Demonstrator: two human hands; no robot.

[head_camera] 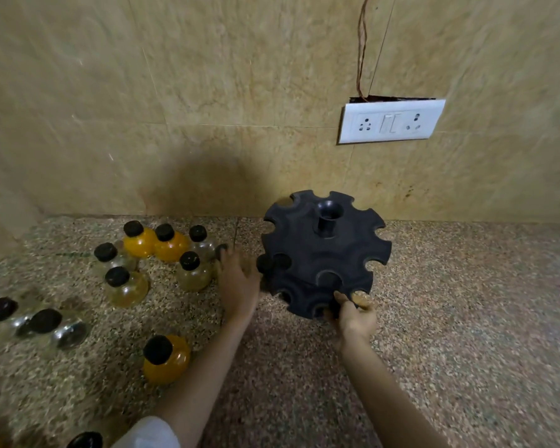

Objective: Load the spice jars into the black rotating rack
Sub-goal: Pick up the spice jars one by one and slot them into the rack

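Rack: the black rotating rack point(324, 253) is stood on the speckled counter point(466, 318), close to the tiled wall point(207, 92) and below the white switch plate point(391, 121). It is taken here as the landmark for every place given.
Rack slots: scalloped notches are cut round the rim, and almost all are seen empty. A dark round shape sits in the left-hand notch; whether it is a jar cap cannot be told.
Right hand: the right hand point(356, 318) is set at the rack's near edge, fingers curled onto the rim and partly closed on it. The rack is judged to be steadied or turned by this hold, so that a free notch is brought round.
Left hand: the left hand point(240, 286) is held just left of the rack, fingers loosely spread toward a cap beside its left edge. The view is blurred, so whether anything is gripped cannot be told.
Spice jars: the spice jars point(162, 247) are stood in a loose cluster left of the rack, black-capped, some orange-filled, some pale or clear. One orange jar point(165, 358) is left nearer the camera, well left of the rack.
Placement reason: the jars are judged to be kept on the left so they can be fed by that hand while the other manages the rack.
Progress: loading is judged barely begun.
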